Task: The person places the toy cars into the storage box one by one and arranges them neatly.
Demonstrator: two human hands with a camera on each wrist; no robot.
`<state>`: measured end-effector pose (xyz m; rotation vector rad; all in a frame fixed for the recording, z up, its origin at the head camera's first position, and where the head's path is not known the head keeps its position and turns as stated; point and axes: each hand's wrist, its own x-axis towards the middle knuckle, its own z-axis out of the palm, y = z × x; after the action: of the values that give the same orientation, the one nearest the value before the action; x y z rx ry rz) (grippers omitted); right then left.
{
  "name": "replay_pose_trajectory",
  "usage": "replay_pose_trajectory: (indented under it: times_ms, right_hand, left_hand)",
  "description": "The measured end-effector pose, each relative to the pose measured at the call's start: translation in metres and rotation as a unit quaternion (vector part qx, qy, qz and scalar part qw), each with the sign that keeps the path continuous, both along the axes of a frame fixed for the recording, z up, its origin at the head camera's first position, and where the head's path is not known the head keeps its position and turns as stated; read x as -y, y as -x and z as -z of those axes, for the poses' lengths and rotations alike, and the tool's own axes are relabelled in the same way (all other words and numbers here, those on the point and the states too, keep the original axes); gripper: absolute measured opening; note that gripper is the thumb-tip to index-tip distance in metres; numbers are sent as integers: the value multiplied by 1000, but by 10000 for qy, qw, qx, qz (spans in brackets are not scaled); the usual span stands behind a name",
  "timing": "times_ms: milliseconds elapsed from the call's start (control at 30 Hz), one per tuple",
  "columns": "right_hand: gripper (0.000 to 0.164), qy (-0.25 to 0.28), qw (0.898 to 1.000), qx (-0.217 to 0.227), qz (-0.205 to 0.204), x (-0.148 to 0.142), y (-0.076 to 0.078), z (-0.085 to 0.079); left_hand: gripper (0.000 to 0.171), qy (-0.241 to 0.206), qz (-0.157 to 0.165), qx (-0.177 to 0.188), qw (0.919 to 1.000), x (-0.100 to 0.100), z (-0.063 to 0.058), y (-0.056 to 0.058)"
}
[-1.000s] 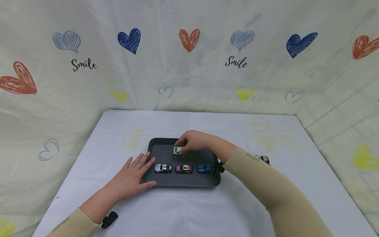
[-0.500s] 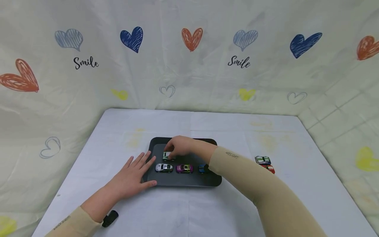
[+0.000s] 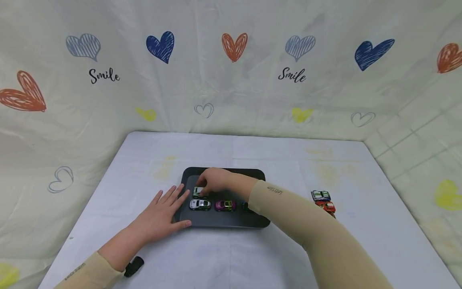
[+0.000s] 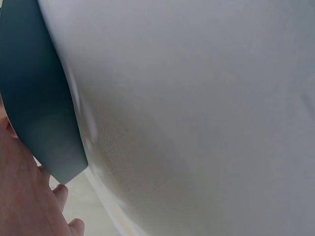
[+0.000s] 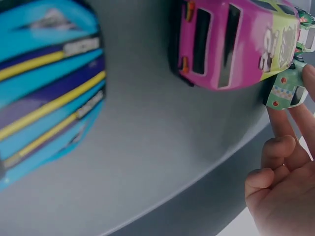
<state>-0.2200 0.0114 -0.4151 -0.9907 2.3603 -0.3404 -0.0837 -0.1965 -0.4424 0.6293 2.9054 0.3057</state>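
Observation:
In the head view a dark grey tray lies on the white table. My left hand rests at the tray's left edge, fingers spread straight. My right hand pinches a pale green toy car inside the tray at the back left. Just in front of it stands a white and silver toy car, with a magenta and yellow toy car to its right. A blue striped toy car shows large in the right wrist view; my right sleeve mostly hides it in the head view.
Right of the tray, on the table, stand a green and white toy car and a red toy car. Something reddish beside them is partly hidden by my right forearm. A printed cloth hangs behind the table.
My right hand has moved left across the tray with the pale green toy car, ending behind the white and silver one. My left hand stays at the tray's edge.

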Motion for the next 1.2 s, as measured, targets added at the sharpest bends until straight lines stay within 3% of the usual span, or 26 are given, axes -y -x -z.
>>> replay_pose_trajectory:
  times_ms: [500,733,1200]
  right_hand:
    - [43,236,9997,10,52,-6,5,-8]
    - [45,401,9991,46,142,-16,5,-22]
    - [41,1175,9907,-142,678,-61,10,-42]
  left_hand:
    - [92,25,16,46,10000,-1,-2,0]
    - [92,77,23,30,10000,-1,-2,0]
    - [94,-32,-124,-9,9999,-2,-1,-1]
